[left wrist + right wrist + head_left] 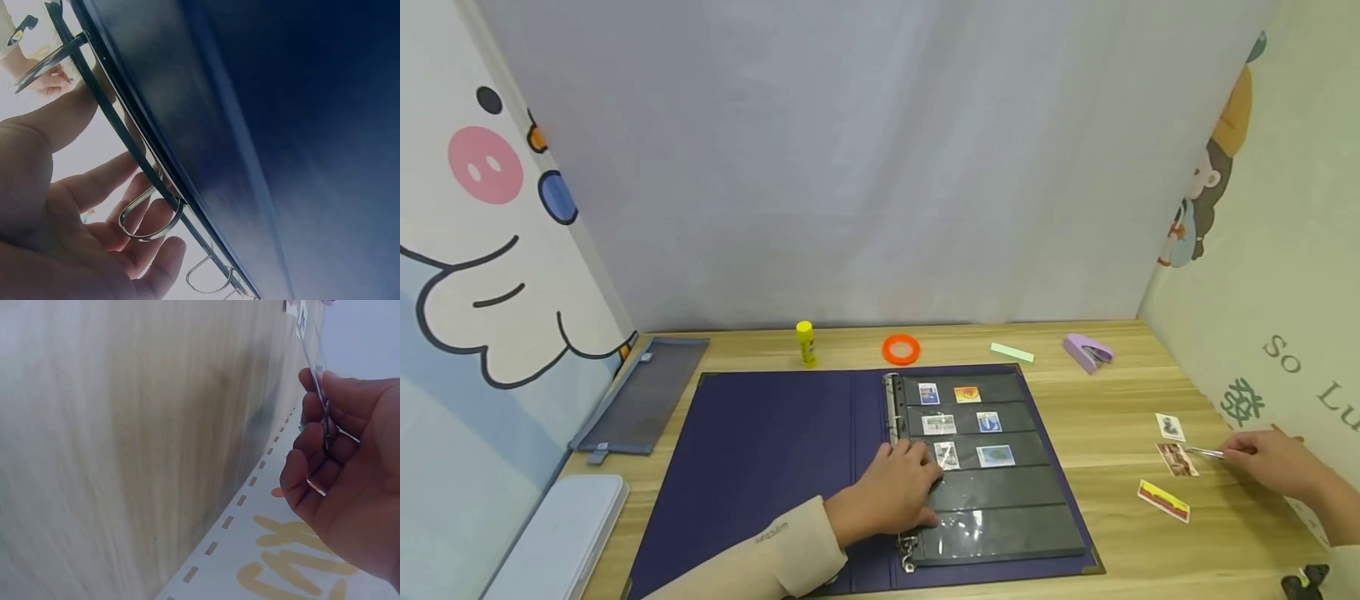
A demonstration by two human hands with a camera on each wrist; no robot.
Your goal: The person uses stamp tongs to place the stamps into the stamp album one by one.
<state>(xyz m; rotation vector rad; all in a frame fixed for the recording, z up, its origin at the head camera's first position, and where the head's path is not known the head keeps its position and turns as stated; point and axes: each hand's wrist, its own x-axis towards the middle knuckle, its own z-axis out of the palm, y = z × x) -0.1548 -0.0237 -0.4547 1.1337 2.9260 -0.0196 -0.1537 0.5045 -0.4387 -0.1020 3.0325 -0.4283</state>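
Album (760, 467) with dark blue covers is laid open at the middle of the tabletop (1112, 417), its black page (1000, 533) divided into clear-fronted strips. In the farthest strip a blue stamp (928, 394) is held at left and an orange stamp (967, 394) at right; in the next, a pale stamp (938, 425) and a blue-and-white stamp (988, 422); in the third, a grey stamp (947, 456) and a green-and-blue stamp (996, 456). The page's left edge, by the ring binding (892, 408), is covered by the left hand (891, 492), relaxed with fingers slightly bent and nothing gripped. Tweezers (1206, 452) are pinched in the right hand (1273, 462), their tips at the right edge of a brown stamp (1177, 460) on the tabletop, between a black-and-white stamp (1170, 427) on the far side and a red-and-yellow stamp (1163, 501) on the near side. At far left a grey mesh pouch (647, 400) is placed. "So Lu", cut off at the frame's edge, can be read on the right wall panel (1277, 250); lettering on the left sleeve (797, 546) and the yellow glue stick (806, 343) is too small to be read.
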